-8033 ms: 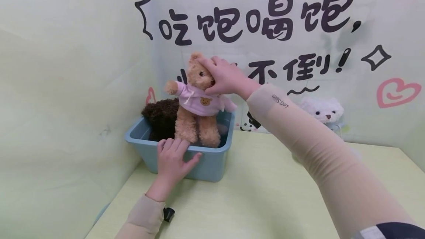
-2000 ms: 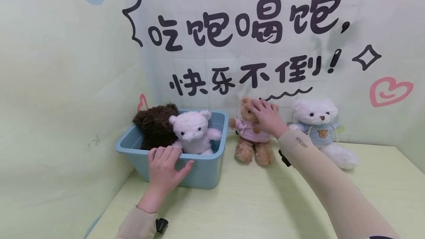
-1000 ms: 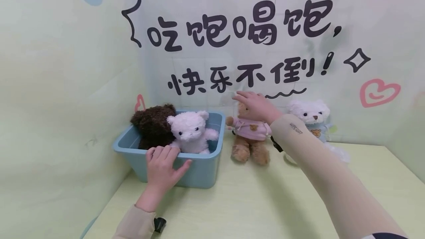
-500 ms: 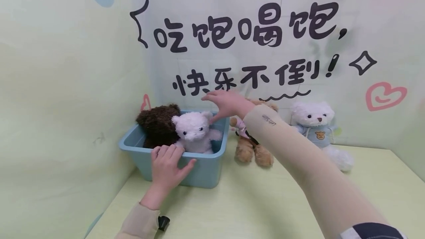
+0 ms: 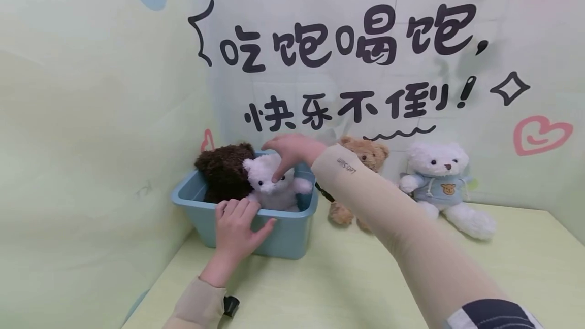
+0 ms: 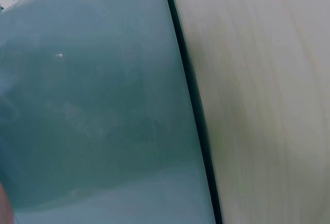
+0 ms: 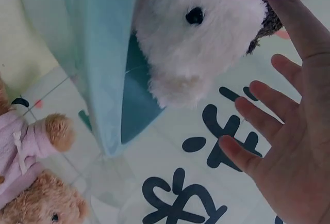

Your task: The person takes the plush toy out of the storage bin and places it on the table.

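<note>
A light blue plastic bin (image 5: 299,213) stands at the left of the table, its outer wall (image 6: 103,90) filling much of the left wrist view. My left hand (image 5: 237,230) grips its near rim, fingers hooked over the edge and thumb outside. Inside sit a pale pinkish-white teddy bear (image 5: 279,199) and a dark brown plush toy (image 5: 224,169) to its left. My right hand (image 5: 294,149) is over the pale bear with fingers spread, overlapping its head in the head view. In the right wrist view, a gap shows between the fingers (image 7: 263,95) and the bear's head (image 7: 201,48).
Right of the bin, a tan teddy bear (image 5: 372,154) in a pink hoodie sits on the table (image 5: 347,278), partly behind my right forearm. Farther right sits a white teddy bear (image 5: 439,159) in a blue hoodie. Printed fabric walls (image 5: 91,116) stand behind and at the left.
The tan bear went from the bin to the table and was let go. My right hand then moved left to above the pale bear. My left hand stayed on the rim.
</note>
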Available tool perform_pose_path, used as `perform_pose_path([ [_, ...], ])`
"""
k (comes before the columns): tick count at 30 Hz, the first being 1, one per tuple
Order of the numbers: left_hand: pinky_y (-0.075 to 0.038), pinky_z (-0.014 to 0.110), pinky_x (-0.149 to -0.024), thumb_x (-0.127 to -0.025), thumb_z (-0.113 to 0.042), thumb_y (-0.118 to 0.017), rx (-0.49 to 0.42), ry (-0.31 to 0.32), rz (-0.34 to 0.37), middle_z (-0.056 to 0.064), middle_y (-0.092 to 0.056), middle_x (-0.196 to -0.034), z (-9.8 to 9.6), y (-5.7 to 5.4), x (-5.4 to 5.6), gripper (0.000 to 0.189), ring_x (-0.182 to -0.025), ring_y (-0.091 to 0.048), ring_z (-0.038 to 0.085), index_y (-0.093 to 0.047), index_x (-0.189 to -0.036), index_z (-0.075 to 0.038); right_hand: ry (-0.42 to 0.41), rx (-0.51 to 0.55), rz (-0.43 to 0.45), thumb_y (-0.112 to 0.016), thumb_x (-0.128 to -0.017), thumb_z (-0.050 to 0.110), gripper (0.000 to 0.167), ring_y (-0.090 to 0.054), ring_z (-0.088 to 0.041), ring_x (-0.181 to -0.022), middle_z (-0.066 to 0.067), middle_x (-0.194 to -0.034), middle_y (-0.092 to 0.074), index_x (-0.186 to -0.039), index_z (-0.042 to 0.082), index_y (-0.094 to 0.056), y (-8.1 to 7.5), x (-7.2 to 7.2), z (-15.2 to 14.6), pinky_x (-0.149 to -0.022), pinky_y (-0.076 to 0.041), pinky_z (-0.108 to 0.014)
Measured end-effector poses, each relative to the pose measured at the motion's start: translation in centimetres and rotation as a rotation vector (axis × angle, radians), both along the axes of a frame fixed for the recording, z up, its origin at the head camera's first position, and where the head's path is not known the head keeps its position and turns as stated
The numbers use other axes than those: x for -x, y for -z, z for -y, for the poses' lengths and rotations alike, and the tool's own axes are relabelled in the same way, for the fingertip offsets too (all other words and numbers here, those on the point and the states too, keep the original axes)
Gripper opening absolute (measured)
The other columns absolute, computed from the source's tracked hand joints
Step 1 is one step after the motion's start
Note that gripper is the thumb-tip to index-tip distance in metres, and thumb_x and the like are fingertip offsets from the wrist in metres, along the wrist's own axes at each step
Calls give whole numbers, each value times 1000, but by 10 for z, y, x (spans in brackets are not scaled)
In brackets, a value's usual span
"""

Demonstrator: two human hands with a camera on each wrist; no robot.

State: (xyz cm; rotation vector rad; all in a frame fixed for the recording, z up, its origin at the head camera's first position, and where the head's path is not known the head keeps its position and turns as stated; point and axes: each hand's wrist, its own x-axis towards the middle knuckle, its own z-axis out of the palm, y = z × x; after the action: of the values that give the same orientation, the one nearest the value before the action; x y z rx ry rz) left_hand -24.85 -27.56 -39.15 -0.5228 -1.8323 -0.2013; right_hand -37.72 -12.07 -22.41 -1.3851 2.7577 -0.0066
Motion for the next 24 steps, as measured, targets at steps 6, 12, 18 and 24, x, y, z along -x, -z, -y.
perform_pose_path([
  [6, -33, 51, -78, -91, -55, -50, 0, 2, -3, 7, -55, -76, -1, 1, 0, 49, -68, -46, 28, -56, -83, -6, 69, -38, 107, -79, -77, 46, 87, -41, -21, -133, -3, -147, -44, -148, 19, -38, 6, -3, 7, -105, -34, -36],
  [12, -33, 50, -78, -91, -55, -50, -1, 9, -5, 6, -56, -76, -2, 1, 1, 49, -69, -47, 28, -56, -83, -7, 92, -66, 147, -79, -77, 43, 86, -39, -21, -135, -4, -150, -41, -149, 19, -37, 12, -4, 11, -106, -33, -36],
  [18, -32, 50, -77, -91, -55, -50, -7, 5, -11, 6, -52, -74, -2, 1, 2, 49, -67, -45, 28, -54, -81, -7, 81, -103, 105, -82, -75, 39, 89, -43, -21, -130, -5, -148, -41, -149, 17, -37, 15, -2, 16, -103, -36, -34],
  [24, -32, 50, -77, -91, -55, -51, -5, 4, -11, 6, -51, -73, -1, 1, 2, 50, -67, -45, 28, -54, -80, -7, 80, -118, 73, -84, -72, 38, 80, -48, -20, -115, -9, -140, -42, -141, 21, -49, 17, -5, 16, -94, -42, -34],
])
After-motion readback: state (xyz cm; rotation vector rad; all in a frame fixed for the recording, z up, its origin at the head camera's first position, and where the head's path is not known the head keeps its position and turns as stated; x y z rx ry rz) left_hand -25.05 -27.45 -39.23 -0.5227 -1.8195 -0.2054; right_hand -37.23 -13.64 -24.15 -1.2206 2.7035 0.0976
